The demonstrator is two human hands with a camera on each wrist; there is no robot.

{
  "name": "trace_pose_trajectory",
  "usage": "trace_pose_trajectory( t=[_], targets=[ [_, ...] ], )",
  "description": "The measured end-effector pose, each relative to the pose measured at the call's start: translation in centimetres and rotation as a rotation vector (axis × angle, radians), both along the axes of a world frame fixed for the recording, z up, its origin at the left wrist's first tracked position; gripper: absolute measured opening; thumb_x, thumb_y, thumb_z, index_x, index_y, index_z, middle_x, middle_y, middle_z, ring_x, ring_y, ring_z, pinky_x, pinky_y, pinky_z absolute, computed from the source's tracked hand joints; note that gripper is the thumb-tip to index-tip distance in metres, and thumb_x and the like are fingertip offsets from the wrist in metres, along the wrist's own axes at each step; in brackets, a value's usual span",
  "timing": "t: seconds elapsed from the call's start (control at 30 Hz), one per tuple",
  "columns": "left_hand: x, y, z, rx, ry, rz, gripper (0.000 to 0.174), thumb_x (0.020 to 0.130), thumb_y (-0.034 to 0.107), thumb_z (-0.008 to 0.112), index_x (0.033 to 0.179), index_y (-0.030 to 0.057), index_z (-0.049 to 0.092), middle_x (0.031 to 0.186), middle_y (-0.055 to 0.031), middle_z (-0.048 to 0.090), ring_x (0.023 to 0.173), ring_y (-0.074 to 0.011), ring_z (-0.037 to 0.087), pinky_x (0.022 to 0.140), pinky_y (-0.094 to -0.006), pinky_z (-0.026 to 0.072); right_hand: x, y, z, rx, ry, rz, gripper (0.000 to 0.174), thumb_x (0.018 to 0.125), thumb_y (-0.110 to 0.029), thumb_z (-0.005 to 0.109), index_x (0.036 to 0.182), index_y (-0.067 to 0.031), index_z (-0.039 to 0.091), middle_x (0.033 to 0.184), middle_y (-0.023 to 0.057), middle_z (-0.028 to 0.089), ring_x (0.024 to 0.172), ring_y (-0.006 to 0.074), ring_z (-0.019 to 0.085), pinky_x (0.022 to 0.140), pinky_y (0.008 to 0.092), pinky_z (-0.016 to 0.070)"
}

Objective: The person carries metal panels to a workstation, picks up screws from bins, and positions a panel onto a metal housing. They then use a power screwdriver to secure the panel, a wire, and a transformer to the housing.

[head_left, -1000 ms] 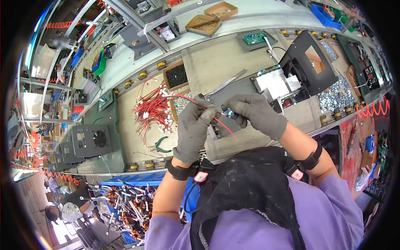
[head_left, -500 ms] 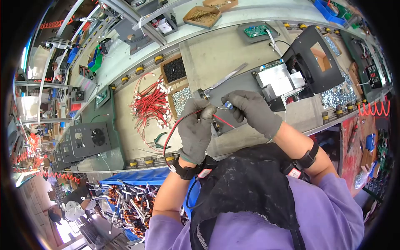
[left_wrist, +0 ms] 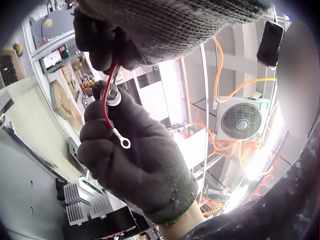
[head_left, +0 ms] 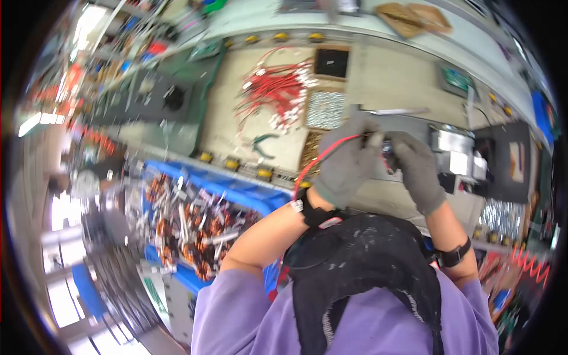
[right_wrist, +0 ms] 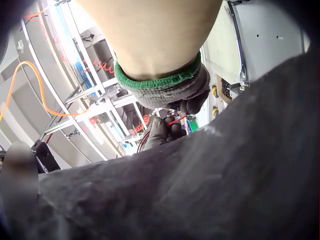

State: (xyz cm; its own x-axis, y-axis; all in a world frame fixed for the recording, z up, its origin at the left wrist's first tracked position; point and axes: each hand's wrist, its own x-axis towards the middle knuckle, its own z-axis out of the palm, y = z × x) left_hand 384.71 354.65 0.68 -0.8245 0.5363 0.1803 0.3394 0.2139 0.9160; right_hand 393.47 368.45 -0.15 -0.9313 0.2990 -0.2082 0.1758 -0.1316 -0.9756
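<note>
In the head view my gloved left hand (head_left: 345, 164) pinches a red wire (head_left: 329, 150) whose length loops back over the wrist. The left wrist view shows the wire's bare ring terminal (left_wrist: 125, 143) hanging below the fingertips. My gloved right hand (head_left: 418, 173) faces the left, fingers bent. Between its thumb and fingers it holds a small metal bolt with a washer (left_wrist: 114, 96), close beside the wire. In the right wrist view the wire (right_wrist: 176, 120) crosses between both hands; the forearm and cuff hide much of them.
Beyond the hands lie a pile of red wires (head_left: 275, 89), green-handled pliers (head_left: 262, 146), a box of black parts (head_left: 331, 62) and a tray of small metal parts (head_left: 325, 109). An open dark housing (head_left: 503, 160) stands right. A blue bin (head_left: 231, 195) of coils sits at left.
The head view has swung, so the bench appears further right and higher, with blur. Both hands are closer together. The red wire stays in the left hand, the bolt in the right.
</note>
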Motion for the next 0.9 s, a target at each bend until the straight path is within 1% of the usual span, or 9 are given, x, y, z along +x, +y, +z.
trace_pose_trajectory(
  t=[0.17,0.37,0.47,0.5,0.53,0.6,0.63,0.77,0.9],
  targets=[
    [3.2,-1.8,0.4,0.057,0.143,0.129,0.013,0.087,0.012,0.058,0.095,0.0020,0.056,0.070,-0.0135,0.057,0.052,-0.0219,0.056,0.051,-0.0337,0.0451,1.2,-1.0,0.2,0.022,-0.016,0.240,0.027,0.091,-0.020,0.053,0.107,-0.0004,0.062,0.080,0.0009,0.056,0.070,0.0076,0.050,0.062,0.0227,0.0411],
    [0.6,-12.1,1.5,-0.108,0.046,0.364,0.023,0.080,0.015,0.067,0.096,0.0000,0.061,0.081,-0.0118,0.065,0.073,-0.0182,0.062,0.064,-0.0322,0.0487,-0.1,0.6,-2.8,-0.126,-0.055,0.211,0.026,0.091,-0.014,0.052,0.111,0.0022,0.059,0.080,0.0012,0.054,0.065,0.0097,0.049,0.060,0.0241,0.0416],
    [-0.8,-23.1,3.6,-0.422,0.035,0.879,0.039,0.077,0.025,0.072,0.107,0.0028,0.062,0.090,-0.0122,0.068,0.078,-0.0179,0.064,0.069,-0.0304,0.0509,-1.0,1.0,-5.5,-0.270,-0.161,0.137,0.027,0.091,-0.015,0.051,0.112,0.0017,0.058,0.080,0.0017,0.055,0.065,0.0102,0.049,0.060,0.0252,0.0428],
    [-1.0,-27.8,3.1,-0.713,0.144,0.960,0.044,0.077,0.031,0.071,0.109,0.0028,0.062,0.094,-0.0140,0.068,0.084,-0.0226,0.066,0.074,-0.0357,0.0511,-0.7,0.4,-5.4,-0.269,-0.151,0.138,0.027,0.091,-0.015,0.051,0.112,0.0017,0.058,0.080,0.0017,0.055,0.065,0.0102,0.049,0.060,0.0252,0.0428],
    [0.6,-32.3,4.9,-1.166,-0.173,0.966,0.046,0.077,0.034,0.069,0.111,0.0043,0.061,0.103,-0.0159,0.067,0.095,-0.0284,0.065,0.084,-0.0413,0.0497,-0.2,-0.2,-5.2,-0.255,-0.181,0.140,0.027,0.091,-0.015,0.051,0.111,0.0015,0.058,0.078,0.0017,0.055,0.064,0.0104,0.049,0.060,0.0258,0.0424],
    [1.8,-36.7,2.0,-1.390,-0.572,0.955,0.062,0.074,0.036,0.072,0.126,0.0089,0.052,0.124,-0.0186,0.056,0.115,-0.0338,0.055,0.100,-0.0416,0.0428,0.0,-0.5,-6.4,-0.331,-0.230,0.153,0.024,0.091,-0.015,0.051,0.108,0.0011,0.057,0.075,0.0018,0.052,0.063,0.0115,0.047,0.059,0.0275,0.0411],
    [3.5,-37.8,-0.1,-1.468,-0.544,0.918,0.078,0.070,0.040,0.076,0.134,0.0087,0.044,0.134,-0.0201,0.047,0.121,-0.0358,0.050,0.102,-0.0411,0.0411,0.2,-0.4,-7.4,-0.331,-0.230,0.153,0.024,0.091,-0.015,0.051,0.108,0.0010,0.057,0.075,0.0018,0.052,0.063,0.0115,0.047,0.059,0.0275,0.0411],
    [5.1,-40.2,-2.5,-1.158,-0.472,0.971,0.091,0.061,0.027,0.082,0.139,0.0130,0.038,0.140,-0.0224,0.037,0.122,-0.0374,0.047,0.103,-0.0400,0.0406,-0.1,-0.4,-8.1,-0.400,-0.172,0.178,0.021,0.091,-0.014,0.051,0.105,0.0006,0.057,0.073,0.0020,0.050,0.062,0.0123,0.046,0.058,0.0277,0.0405],
    [5.7,-43.9,-3.7,-0.765,-0.375,1.013,0.070,0.061,0.014,0.074,0.127,0.0093,0.053,0.117,-0.0188,0.057,0.104,-0.0298,0.060,0.089,-0.0361,0.0484,0.0,0.0,-7.3,-0.355,-0.175,0.178,0.021,0.091,-0.014,0.051,0.104,-0.0005,0.058,0.074,0.0019,0.051,0.064,0.0122,0.048,0.060,0.0269,0.0417]
  ],
)
